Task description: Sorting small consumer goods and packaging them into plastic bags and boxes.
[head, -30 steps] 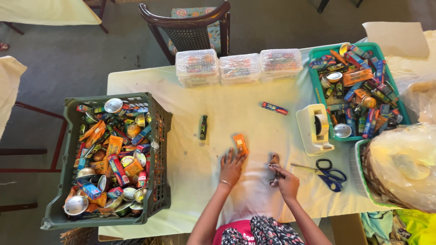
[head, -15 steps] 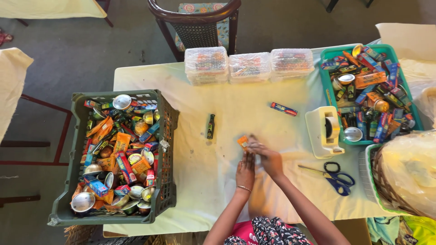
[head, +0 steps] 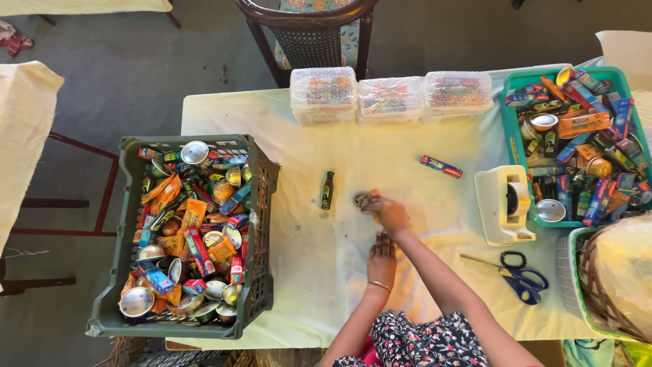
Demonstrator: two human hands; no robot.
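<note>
Right hand (head: pixel 390 212), fingers closed on a small orange packet (head: pixel 372 198) mid-surface, its long axis too hidden to tell; left hand (head: pixel 382 257) lies flat, fingers open, on the cream cloth-covered surface (head: pixel 407 149). A slim dark bottle (head: pixel 327 190) points away; dark slatted crate (head: pixel 261 204) and teal tray (head: pixel 511 129) hold foil cups and glossy packets.

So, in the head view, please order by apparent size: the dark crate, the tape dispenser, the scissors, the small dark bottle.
1. dark crate
2. tape dispenser
3. scissors, close to the dispenser, unsure
4. small dark bottle
</note>
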